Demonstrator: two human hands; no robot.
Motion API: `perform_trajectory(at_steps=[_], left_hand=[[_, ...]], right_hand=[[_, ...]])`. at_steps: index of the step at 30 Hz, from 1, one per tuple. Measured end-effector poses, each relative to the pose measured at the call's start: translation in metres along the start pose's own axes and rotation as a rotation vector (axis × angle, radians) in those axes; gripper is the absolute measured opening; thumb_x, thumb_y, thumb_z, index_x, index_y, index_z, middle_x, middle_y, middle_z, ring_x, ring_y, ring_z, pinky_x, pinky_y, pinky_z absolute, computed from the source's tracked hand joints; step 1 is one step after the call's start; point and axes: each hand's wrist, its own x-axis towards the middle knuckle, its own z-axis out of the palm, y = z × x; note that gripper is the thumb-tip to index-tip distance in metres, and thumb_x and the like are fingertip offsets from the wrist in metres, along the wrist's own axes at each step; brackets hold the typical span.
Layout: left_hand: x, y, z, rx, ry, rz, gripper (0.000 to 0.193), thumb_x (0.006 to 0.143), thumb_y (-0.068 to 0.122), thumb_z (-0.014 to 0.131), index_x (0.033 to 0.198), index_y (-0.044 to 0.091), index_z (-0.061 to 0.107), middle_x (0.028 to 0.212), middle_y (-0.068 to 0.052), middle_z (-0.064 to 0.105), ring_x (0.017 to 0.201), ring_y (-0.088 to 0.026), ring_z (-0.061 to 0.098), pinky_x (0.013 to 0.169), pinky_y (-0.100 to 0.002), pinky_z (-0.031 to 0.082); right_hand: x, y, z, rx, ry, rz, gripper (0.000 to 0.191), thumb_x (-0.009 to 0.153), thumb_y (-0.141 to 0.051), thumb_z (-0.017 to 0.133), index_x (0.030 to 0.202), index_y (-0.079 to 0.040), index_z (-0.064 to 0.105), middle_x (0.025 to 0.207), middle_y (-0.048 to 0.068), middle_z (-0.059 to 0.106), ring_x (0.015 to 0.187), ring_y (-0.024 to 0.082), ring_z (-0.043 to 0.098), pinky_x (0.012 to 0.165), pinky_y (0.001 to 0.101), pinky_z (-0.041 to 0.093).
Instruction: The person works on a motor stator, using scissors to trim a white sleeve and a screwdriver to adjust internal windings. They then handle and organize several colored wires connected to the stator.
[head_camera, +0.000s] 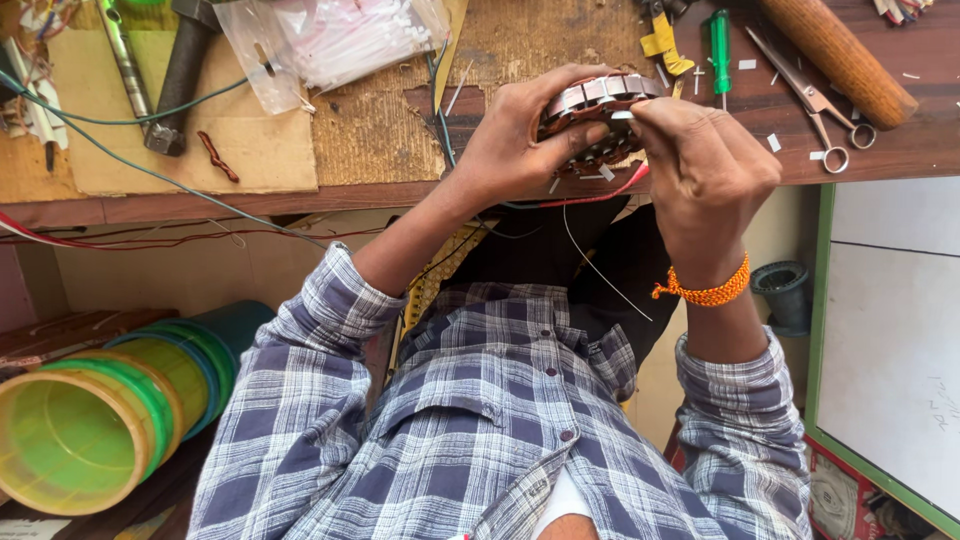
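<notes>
Here is the motor stator (598, 120), a round stack of steel plates wound with copper coils, held in the air just above the near edge of the wooden workbench (560, 40). It looks heavy for its size and rigid through the metal core, so the outer rim is the safe place to take it; the thin enamelled windings look easy to nick or bend, best left alone by gripping fingers. The left hand (520, 140) does exactly that, wrapped around the rim and cupping the stator firmly. The right hand (700, 165) pinches a small white slip (622, 115) between thumb and forefinger, right at the stator's top edge, a narrow, delicate hold. A fine pale wire (600, 265) trails down from the stator toward the lap, slack and light. Further out on the bench: a green-handled screwdriver (720, 45), scissors (815, 100), a wooden handle (840, 55) to the right, a hammer (180, 75) and a clear plastic bag (340, 40) to the left. Green and yellow plastic tubs (100, 410) lie low on the left.
</notes>
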Motion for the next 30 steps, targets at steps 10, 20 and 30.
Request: perform_trajectory(at_steps=[10,20,30], left_hand=[[-0.001,0.002,0.004,0.011,0.008,0.065,0.044,0.101,0.016,0.079,0.138,0.005,0.059,0.119,-0.013,0.077,0.112,-0.023,0.079,0.097,-0.033,0.062],[-0.003,0.0,0.011,0.115,0.022,0.13,0.048,0.099,0.016,0.08,0.14,0.007,0.057,0.121,-0.014,0.074,0.113,-0.03,0.076,0.098,-0.037,0.06],[-0.004,-0.005,0.011,0.103,0.006,0.146,0.048,0.101,0.013,0.081,0.141,0.007,0.057,0.125,-0.013,0.073,0.118,-0.03,0.075,0.1,-0.037,0.061]], right_hand=[[-0.009,-0.003,0.001,-0.049,0.003,0.004,0.016,0.103,0.01,0.078,0.114,0.001,0.07,0.107,0.014,0.073,0.097,0.026,0.074,0.084,0.0333,0.06],[-0.005,-0.006,-0.009,0.088,-0.04,0.017,0.016,0.105,0.018,0.067,0.113,0.004,0.067,0.106,0.015,0.071,0.093,0.023,0.073,0.081,0.0317,0.059],[-0.013,-0.001,-0.003,0.05,-0.008,-0.024,0.015,0.103,0.014,0.075,0.111,0.004,0.068,0.107,0.016,0.071,0.097,0.026,0.074,0.083,0.0338,0.06]])
